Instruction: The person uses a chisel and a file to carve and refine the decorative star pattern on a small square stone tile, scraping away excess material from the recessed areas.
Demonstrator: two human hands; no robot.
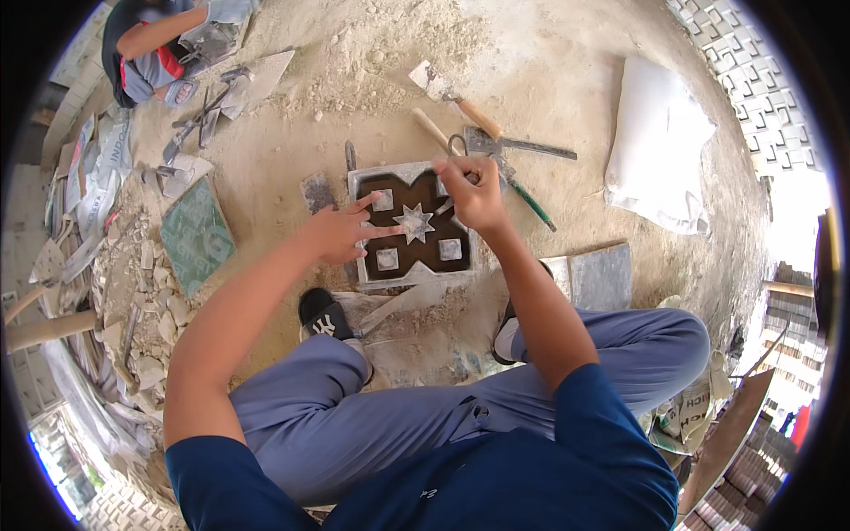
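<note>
The patterned mold [360, 188] lies flat on the ground between and just ahead of the person's 2 feet, a spot probably chosen so both arms reach it without stretching. Its pale frame encloses a dark brown bed with an 8-pointed star [414, 224] in the center and a square block near each of the 4 corners, the upper right block partly covered.

The left hand [341, 232] grasps nothing: its fingers are spread, 1 over the upper left block and another at the star — likely to steady or press them. The right hand [475, 190] is clenched, apparently on a thin grey tool [444, 206] (mostly hidden by the knuckles), held low over the upper right part, perhaps for close control.

Beyond it lie a wooden-handled trowel [479, 118] and a green-handled tool [531, 204], seemingly parked within arm's reach.

The ground [567, 97] is sandy and dusty. A white sack [660, 142] lies to the right, a green board [197, 234] and rubble [159, 319] to the left. Patterned blocks [748, 66] are stacked at upper right — and a co-worker [150, 57] bends over at upper left.
</note>
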